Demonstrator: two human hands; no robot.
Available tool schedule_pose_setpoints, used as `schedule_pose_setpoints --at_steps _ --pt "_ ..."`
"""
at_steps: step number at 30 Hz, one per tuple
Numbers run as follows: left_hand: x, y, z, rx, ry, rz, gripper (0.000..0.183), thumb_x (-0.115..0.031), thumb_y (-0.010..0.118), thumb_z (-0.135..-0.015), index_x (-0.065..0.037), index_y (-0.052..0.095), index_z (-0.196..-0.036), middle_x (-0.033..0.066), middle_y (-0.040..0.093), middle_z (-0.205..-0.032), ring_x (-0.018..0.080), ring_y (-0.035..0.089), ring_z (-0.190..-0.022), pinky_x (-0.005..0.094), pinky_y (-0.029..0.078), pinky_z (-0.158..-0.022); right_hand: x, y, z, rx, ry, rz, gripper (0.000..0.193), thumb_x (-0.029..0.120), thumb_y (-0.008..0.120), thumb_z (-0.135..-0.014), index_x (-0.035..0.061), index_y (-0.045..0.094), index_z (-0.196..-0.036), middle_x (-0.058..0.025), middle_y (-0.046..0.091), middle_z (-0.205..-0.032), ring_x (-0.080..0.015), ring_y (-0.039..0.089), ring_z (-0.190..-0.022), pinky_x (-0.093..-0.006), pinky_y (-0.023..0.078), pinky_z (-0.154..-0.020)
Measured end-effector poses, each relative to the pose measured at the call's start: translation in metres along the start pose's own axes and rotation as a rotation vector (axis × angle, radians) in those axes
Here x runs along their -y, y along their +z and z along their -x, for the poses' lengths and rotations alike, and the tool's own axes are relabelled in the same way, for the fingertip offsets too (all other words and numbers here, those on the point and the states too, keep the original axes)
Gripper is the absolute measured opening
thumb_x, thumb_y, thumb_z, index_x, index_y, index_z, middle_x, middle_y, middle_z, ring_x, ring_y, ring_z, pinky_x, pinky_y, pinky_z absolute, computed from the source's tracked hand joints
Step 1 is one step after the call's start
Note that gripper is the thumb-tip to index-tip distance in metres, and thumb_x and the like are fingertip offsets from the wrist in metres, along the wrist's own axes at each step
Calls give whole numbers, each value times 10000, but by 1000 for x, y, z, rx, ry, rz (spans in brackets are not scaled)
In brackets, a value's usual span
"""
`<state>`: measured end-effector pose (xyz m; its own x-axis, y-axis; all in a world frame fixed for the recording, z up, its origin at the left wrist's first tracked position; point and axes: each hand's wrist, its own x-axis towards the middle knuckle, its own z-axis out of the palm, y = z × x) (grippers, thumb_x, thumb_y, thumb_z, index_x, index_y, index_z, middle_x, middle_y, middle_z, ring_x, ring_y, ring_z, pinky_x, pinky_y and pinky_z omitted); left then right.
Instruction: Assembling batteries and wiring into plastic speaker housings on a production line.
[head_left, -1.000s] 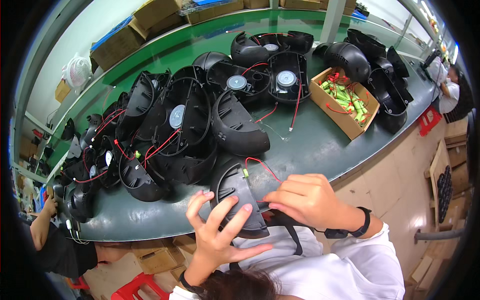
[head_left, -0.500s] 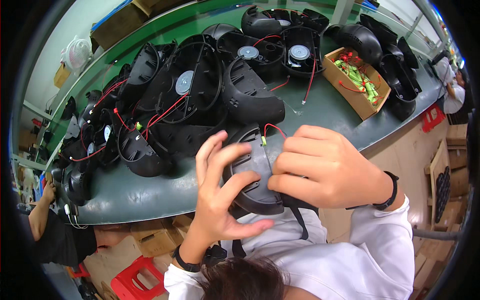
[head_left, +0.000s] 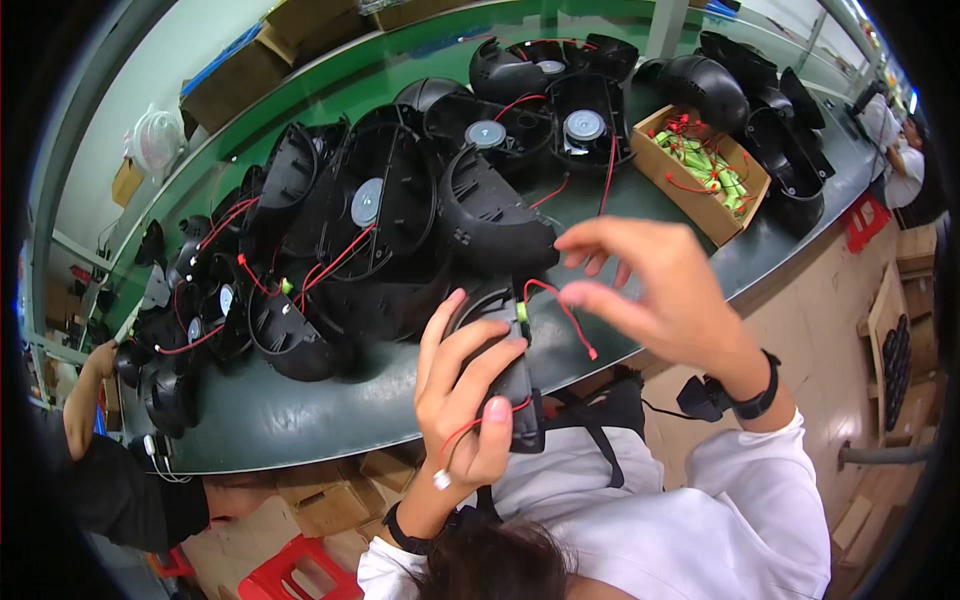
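Note:
A black curved plastic shell (head_left: 513,380) sits at the table's front edge, with my left hand (head_left: 455,410) wrapped around its left side. From the shell's top, beside a small green battery (head_left: 521,312), a red wire (head_left: 565,306) with a red plug on its end loops out to the right. Another wire crosses my left thumb and ends in a white connector (head_left: 442,480). My right hand (head_left: 660,285) hovers right of the shell, thumb and fingers apart, nothing between them. Just beyond its fingertips lies another black shell (head_left: 500,220).
Black shells with round grey speakers (head_left: 368,202) and red wires crowd the table's left and back. A cardboard box (head_left: 672,190) of green batteries stands at the right, near more black shells (head_left: 795,150). Another person's arm (head_left: 82,405) reaches in at far left; a red stool (head_left: 300,570) is below.
My right hand has come off the shell, moved up and opened. The shell has turned in my left hand, whose fingers have closed around it. Both plugged wire ends now show.

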<state>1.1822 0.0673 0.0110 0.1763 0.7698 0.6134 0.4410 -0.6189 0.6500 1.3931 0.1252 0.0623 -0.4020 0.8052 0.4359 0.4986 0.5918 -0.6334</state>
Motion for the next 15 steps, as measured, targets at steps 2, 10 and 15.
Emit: schedule_pose_setpoints --at_steps 2,10,15 --pt "0 -1 -1 -6 10 36 505 -362 390 -890 35 686 -988 222 619 -1122 470 493 -1202 531 358 -1025 -6 9 12 51 41 100 370 311 718 -831 7 636 -1025 -141 694 -871 -268 684 -734 -357 524 -641" --pt "9 -9 2 -21 47 121 454 -268 428 -848 54 699 -1018 230 642 -1112 506 507 -1173 549 380 -1017 -9 5 14 -40 -182 -41 110 114 688 -792 55 691 -885 -76 659 -789 -236 633 -727 -338 491 -617" --pt "3 -13 -7 129 133 26 431 -220 431 -834 59 696 -1027 219 640 -1158 507 512 -1153 572 378 -1025 17 12 13 -22 -588 307 193 113 696 -634 45 668 -812 -14 601 -750 -165 609 -716 -277 453 -560"
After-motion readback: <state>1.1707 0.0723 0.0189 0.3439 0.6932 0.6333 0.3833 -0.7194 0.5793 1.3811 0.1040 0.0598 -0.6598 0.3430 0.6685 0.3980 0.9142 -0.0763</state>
